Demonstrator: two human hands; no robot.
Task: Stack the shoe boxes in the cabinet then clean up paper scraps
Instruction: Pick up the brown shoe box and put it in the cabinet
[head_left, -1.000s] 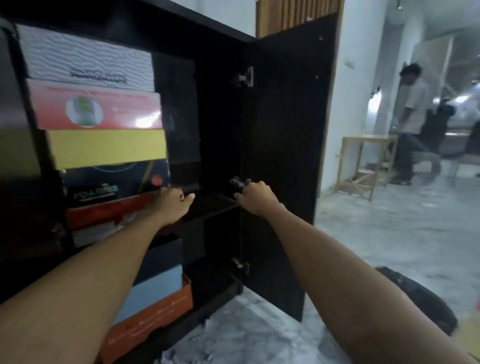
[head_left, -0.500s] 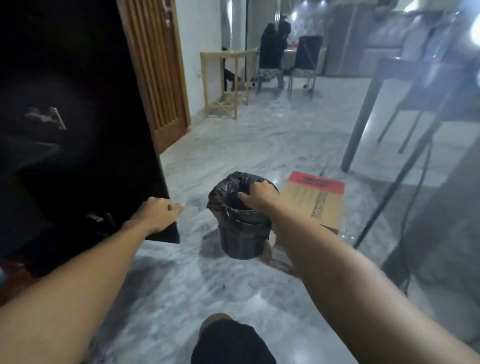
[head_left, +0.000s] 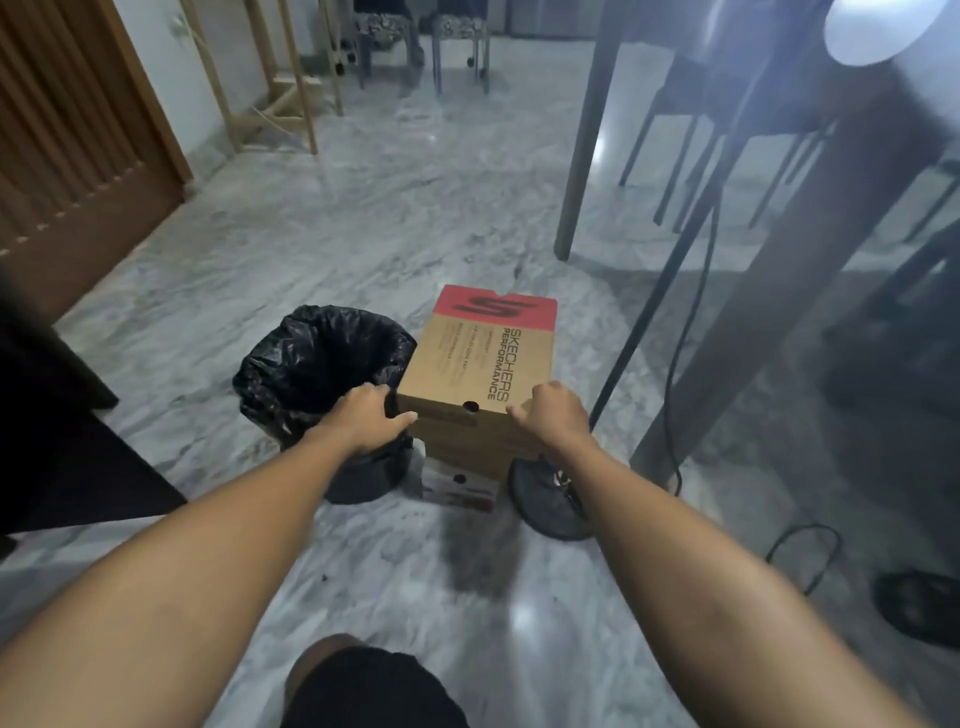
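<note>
On the marble floor (head_left: 363, 218), just right of the black-lined bin (head_left: 322, 374), a brown shoe box (head_left: 483, 364) with a red end panel is seen stacked on a lower white box (head_left: 460, 486); this top box serves as the landmark. At its near-left corner the left hand (head_left: 371, 418) is placed, fingers curled round the edge and the thumb laid along the near face, so a grip on the box is judged to be formed. At its near-right corner the right hand (head_left: 556, 413) is held with fingers bent inward; whether the box is actually gripped or only approached on that side cannot be told.

For the lift to be done well, both short sides should be clamped evenly and low enough that the lid is not pulled off alone. The box should be raised straight up so the white box beneath is not dragged, and kept level on the way to the cabinet.

Left of the box, only a dark edge of what may be the cabinet door (head_left: 62, 441) is shown, and the shelves are out of view. Right of the box, a dark round object (head_left: 545, 499) is partly covered by the right forearm and cannot be identified. No paper scraps can be made out, and the bin's contents are lost in shadow.
</note>
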